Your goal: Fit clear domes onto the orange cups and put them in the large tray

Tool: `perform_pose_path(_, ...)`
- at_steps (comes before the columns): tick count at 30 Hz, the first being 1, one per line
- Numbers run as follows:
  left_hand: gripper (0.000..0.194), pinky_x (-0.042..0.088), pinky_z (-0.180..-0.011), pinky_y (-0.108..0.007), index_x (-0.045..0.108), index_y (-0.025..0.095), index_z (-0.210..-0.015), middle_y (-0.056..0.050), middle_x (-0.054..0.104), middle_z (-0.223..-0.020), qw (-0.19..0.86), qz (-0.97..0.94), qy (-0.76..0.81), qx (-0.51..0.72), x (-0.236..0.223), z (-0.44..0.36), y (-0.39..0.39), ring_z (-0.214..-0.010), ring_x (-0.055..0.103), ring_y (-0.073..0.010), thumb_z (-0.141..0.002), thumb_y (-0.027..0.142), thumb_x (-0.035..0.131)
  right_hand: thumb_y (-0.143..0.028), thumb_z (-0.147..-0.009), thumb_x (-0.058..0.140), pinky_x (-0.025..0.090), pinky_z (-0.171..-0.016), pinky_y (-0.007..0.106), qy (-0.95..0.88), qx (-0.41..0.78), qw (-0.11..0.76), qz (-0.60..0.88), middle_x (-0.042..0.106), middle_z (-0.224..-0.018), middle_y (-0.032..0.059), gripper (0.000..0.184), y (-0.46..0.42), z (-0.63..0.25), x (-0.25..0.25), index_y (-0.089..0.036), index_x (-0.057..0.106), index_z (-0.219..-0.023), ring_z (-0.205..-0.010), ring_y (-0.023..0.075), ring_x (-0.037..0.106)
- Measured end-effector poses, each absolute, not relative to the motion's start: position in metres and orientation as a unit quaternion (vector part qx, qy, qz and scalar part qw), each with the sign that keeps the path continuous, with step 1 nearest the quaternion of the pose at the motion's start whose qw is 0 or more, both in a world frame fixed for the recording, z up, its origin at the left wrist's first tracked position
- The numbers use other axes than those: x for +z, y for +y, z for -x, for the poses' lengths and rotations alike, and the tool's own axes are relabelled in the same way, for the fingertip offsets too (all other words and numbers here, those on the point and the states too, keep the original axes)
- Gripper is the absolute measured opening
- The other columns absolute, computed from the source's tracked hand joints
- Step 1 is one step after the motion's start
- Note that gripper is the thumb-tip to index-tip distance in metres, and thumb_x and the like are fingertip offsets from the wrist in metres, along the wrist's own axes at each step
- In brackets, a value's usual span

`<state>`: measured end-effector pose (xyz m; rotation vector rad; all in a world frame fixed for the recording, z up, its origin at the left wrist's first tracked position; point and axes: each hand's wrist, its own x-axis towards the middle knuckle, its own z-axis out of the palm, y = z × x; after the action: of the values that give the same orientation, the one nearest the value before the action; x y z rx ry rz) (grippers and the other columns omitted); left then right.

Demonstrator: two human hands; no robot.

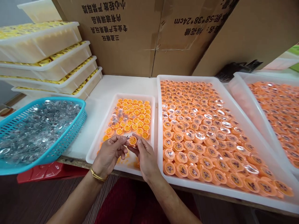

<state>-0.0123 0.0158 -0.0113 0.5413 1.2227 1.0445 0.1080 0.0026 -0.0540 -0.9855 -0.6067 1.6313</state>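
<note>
Over the near end of the small white tray (pixel 152 109), my right hand (pixel 147 157) pinches a small orange cup (pixel 132 141) with orange-yellow contents. My left hand (pixel 111 152), with a gold bracelet at the wrist, is closed at the fingertips on a small clear lid (pixel 127 137) with dark print, held against the cup's left side; its outline is hard to make out. Behind my hands, rows of open orange cups (pixel 135 126) fill much of the tray. A few clear printed lids (pixel 119 115) lie on the cups at the tray's left.
At left stands a blue basket (pixel 81 113) of clear lids. Behind it are stacked white trays (pixel 70 70) of yellow packets. A large tray (pixel 159 124) of lidded orange cups (pixel 206 161) stands right, another tray (pixel 243 90) beyond. Cardboard boxes (pixel 130 56) line the back.
</note>
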Motion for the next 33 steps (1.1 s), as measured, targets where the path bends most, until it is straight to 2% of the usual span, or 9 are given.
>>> perform_pose_path(4, 0.03, 0.043, -0.036, -0.016, 0.059, 0.013, -0.071, -0.001, 0.065, -0.062, 0.594, -0.322, 0.588, 0.444, -0.012, 0.003, 0.013, -0.045, 0.055, -0.0081, -0.065, 0.038, 0.075, -0.045, -0.086, 0.053, 0.048, -0.094, 0.04, -0.257, 0.684, 0.537, 0.421, 0.064, -0.114, 0.0047, 0.035, 0.002, -0.109, -0.054, -0.023, 0.064, -0.111, -0.092, 0.0182, 0.065)
perform_pose_path(9, 0.032, 0.039, -0.034, -0.015, 0.059, 0.013, -0.069, 0.001, 0.063, -0.056, 0.52, -0.403, 0.634, 0.407, -0.017, 0.002, 0.016, -0.042, 0.052, -0.0072, -0.067, 0.042, 0.072, -0.045, -0.087, 0.053, 0.049, -0.091, 0.038, -0.253, 0.687, 0.534, 0.422, 0.064, -0.113, 0.0047, 0.035, 0.002, -0.109, -0.055, -0.024, 0.065, -0.111, -0.096, 0.0202, 0.064)
perform_pose_path(16, 0.032, 0.04, -0.035, -0.016, 0.058, 0.014, -0.07, 0.001, 0.061, -0.053, 0.474, -0.449, 0.667, 0.36, -0.015, 0.005, 0.019, -0.041, 0.053, -0.008, -0.07, 0.045, 0.068, -0.043, -0.084, 0.057, 0.051, -0.089, 0.036, -0.276, 0.681, 0.522, 0.433, 0.064, -0.108, 0.0039, 0.033, 0.003, -0.108, -0.049, -0.022, 0.064, -0.108, -0.096, 0.0191, 0.064)
perform_pose_path(22, 0.029, 0.042, -0.036, -0.017, 0.056, 0.015, -0.071, 0.003, 0.058, -0.049, 0.469, -0.452, 0.673, 0.349, -0.009, 0.003, 0.014, -0.04, 0.053, -0.0087, -0.072, 0.042, 0.065, -0.035, -0.078, 0.066, 0.054, -0.084, 0.033, -0.276, 0.664, 0.533, 0.446, 0.067, -0.09, 0.0004, 0.025, 0.005, -0.106, -0.049, -0.02, 0.064, -0.099, -0.085, 0.0157, 0.065)
perform_pose_path(26, 0.03, 0.045, -0.037, -0.019, 0.054, 0.016, -0.072, 0.003, 0.058, -0.055, 0.457, -0.459, 0.674, 0.355, -0.011, 0.004, 0.009, -0.046, 0.058, -0.0114, -0.071, 0.042, 0.067, -0.032, -0.077, 0.067, 0.053, -0.084, 0.031, -0.272, 0.661, 0.541, 0.444, 0.067, -0.089, -0.0001, 0.023, 0.004, -0.107, -0.048, -0.019, 0.064, -0.096, -0.086, 0.0139, 0.063)
perform_pose_path(30, 0.038, 0.05, -0.042, -0.024, 0.054, 0.017, -0.092, 0.004, 0.057, -0.064, 0.493, -0.458, 0.642, 0.366, -0.015, 0.009, 0.009, -0.057, 0.061, -0.0152, -0.069, 0.044, 0.069, -0.029, -0.077, 0.067, 0.053, -0.084, 0.03, -0.272, 0.663, 0.544, 0.436, 0.067, -0.089, 0.0, 0.021, 0.003, -0.108, -0.046, -0.02, 0.063, -0.095, -0.084, 0.0133, 0.063)
perform_pose_path(33, 0.045, 0.048, -0.044, -0.023, 0.056, 0.016, -0.105, 0.002, 0.055, -0.069, 0.519, -0.492, 0.608, 0.344, -0.016, 0.014, 0.013, -0.061, 0.057, -0.014, -0.073, 0.046, 0.065, -0.027, -0.075, 0.067, 0.053, -0.084, 0.031, -0.271, 0.664, 0.551, 0.427, 0.067, -0.09, 0.0, 0.028, 0.002, -0.109, -0.046, -0.021, 0.061, -0.102, -0.085, 0.0137, 0.064)
